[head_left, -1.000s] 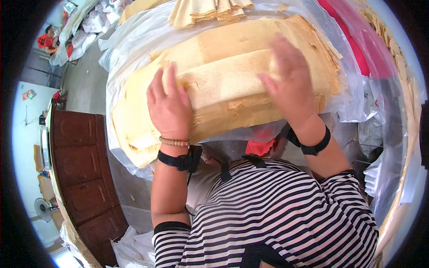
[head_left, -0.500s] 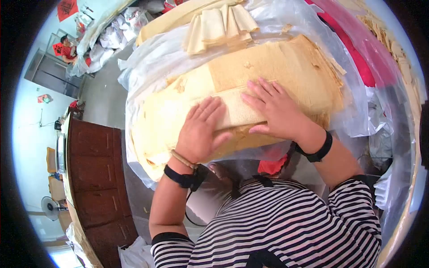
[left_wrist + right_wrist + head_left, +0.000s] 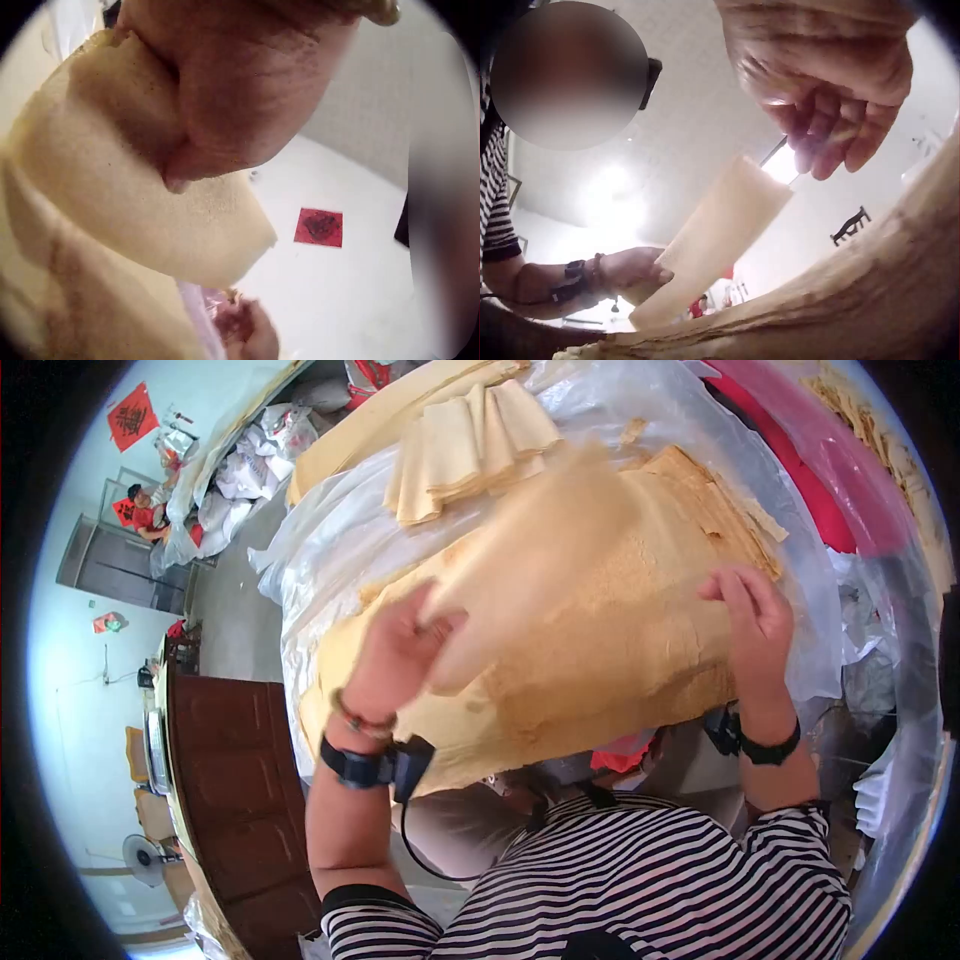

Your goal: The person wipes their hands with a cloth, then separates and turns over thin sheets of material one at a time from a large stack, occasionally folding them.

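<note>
My left hand [image 3: 395,660] pinches one end of a pale yellow folded sheet [image 3: 540,550] that looks like tofu skin. Lifted and blurred, the sheet slants away over a broad stack of similar sheets [image 3: 640,670]. In the left wrist view the thumb lies against the folded sheet [image 3: 150,202]. Toward the stack's right end, my right hand [image 3: 755,620] is raised with loosely bent fingers. The right wrist view shows that hand [image 3: 832,90] holding nothing, apart from the folded sheet [image 3: 720,225].
Beyond the stack lies a fanned pile of folded sheets [image 3: 470,450] on clear plastic sheeting [image 3: 340,530]. Red cloth [image 3: 800,490] under plastic runs along the right. A brown cabinet [image 3: 245,800] stands to the left. Another person [image 3: 150,515] is in the far background.
Both hands pressed along the folded sheet on the stack earlier. Now the left hand has lifted it by one end, and the right hand has let go and moved right.
</note>
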Available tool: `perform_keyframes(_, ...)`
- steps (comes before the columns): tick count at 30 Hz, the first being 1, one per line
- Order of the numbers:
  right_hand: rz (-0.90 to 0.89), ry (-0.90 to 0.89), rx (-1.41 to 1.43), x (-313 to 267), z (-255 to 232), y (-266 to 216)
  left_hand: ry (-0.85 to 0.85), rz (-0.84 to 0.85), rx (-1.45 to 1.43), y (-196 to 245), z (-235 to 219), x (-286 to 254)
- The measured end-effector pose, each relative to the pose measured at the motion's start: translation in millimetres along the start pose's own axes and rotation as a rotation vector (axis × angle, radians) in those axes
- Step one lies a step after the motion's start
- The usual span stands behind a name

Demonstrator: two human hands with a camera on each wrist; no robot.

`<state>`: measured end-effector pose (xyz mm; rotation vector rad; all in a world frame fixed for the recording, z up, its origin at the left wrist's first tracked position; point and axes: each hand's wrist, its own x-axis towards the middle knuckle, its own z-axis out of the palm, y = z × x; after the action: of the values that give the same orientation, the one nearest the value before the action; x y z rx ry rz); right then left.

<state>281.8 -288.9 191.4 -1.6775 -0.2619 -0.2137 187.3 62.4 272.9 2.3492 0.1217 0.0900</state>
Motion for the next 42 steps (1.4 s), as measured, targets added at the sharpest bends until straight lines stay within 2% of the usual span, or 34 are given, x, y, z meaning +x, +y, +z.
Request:
perform_keyframes(1,0.005,0.017,-0.044,-8.3,-9.8,5.2,0.044,-0.008,-0.269,-0.8,-2.4,21.8)
perform_keyframes(2,0.012,0.034,-0.093,-16.5,-17.2,9.5,0.091,-0.050,-0.271,-2.6,-9.5,46.0)
perform_keyframes(3,-0.038,-0.028,-0.156,-27.0,-22.7,12.2,0.129,-0.093,-0.280,-5.4,-17.4,73.0)
perform_keyframes(5,-0.112,-0.155,-0.301,-50.4,-34.7,12.3,0.203,-0.040,-0.090,-15.1,-31.1,133.6)
perform_keyframes(7,-0.223,-0.241,-0.280,-57.7,-38.8,7.6,0.104,-0.123,-0.391,-18.1,-38.8,187.0)
perform_keyframes(8,-0.285,-0.290,-0.257,-61.2,-38.6,5.7,0.105,-0.215,-0.520,-44.3,-41.7,228.2)
perform_keyframes(9,-0.264,-0.321,-0.237,-65.5,-38.5,6.4,0.110,-0.312,-0.643,-70.9,-42.1,255.4)
perform_keyframes(12,-0.219,-0.424,-0.170,-77.5,-36.9,13.8,0.268,-0.541,0.038,-85.1,-39.0,256.6)
perform_keyframes(13,-0.207,-0.470,-0.145,-81.8,-34.4,16.0,0.182,-0.446,-0.064,-89.3,-39.7,248.3)
perform_keyframes(15,-0.179,-0.576,-0.093,-92.8,-26.5,24.9,0.028,-0.254,-0.265,-85.6,-46.2,198.7)
perform_keyframes(17,-0.132,-0.705,-0.049,-112.8,-15.5,38.3,0.029,-0.075,-0.037,-55.7,-34.0,126.4)
perform_keyframes(19,-0.022,-0.882,-0.033,-125.1,-3.0,42.9,0.113,0.095,0.201,-24.0,-14.8,38.2)
perform_keyframes(21,0.013,-1.087,-0.105,-134.8,7.8,43.3,0.113,0.103,0.142,-7.8,6.4,-41.0)
perform_keyframes(23,0.074,-1.187,-0.144,-149.3,18.6,54.4,-0.080,-0.028,-0.103,-0.4,23.7,-108.9)
perform_keyframes(25,0.088,-1.278,-0.229,-157.4,27.9,59.0,-0.323,0.017,-0.402,-21.4,50.8,-156.6)
perform_keyframes(27,0.064,-1.366,-0.341,-162.2,39.6,61.2,-0.345,-0.100,-0.390,-32.5,76.1,-190.1)
perform_keyframes(28,0.071,-1.329,-0.303,-169.3,43.5,67.1,-0.285,-0.220,-0.372,-40.6,92.1,-204.2)
perform_keyframes(31,0.215,-1.325,-0.200,-178.3,57.6,84.8,-0.201,-0.204,-0.228,-63.4,113.3,-228.4)
perform_keyframes(32,0.151,-1.331,-0.268,-177.5,57.6,85.2,-0.094,-0.162,-0.296,-57.2,110.8,-229.8)
perform_keyframes(33,0.081,-1.335,-0.334,-174.3,59.1,83.8,0.014,0.020,-0.109,-52.9,102.5,-224.8)
perform_keyframes(35,-0.003,-1.318,-0.350,-179.3,60.6,79.1,0.274,0.237,0.203,-39.1,88.2,-205.5)
perform_keyframes(37,-0.034,-1.263,-0.271,-182.1,59.9,75.2,0.435,0.338,0.422,-31.4,82.1,-185.5)
perform_keyframes(40,-0.122,-1.223,-0.236,-190.2,57.6,72.3,0.502,0.417,0.600,-24.2,88.9,-156.2)
perform_keyframes(42,-0.223,-1.091,-0.224,-184.4,52.6,46.2,0.497,0.391,0.562,-33.6,100.2,-147.4)
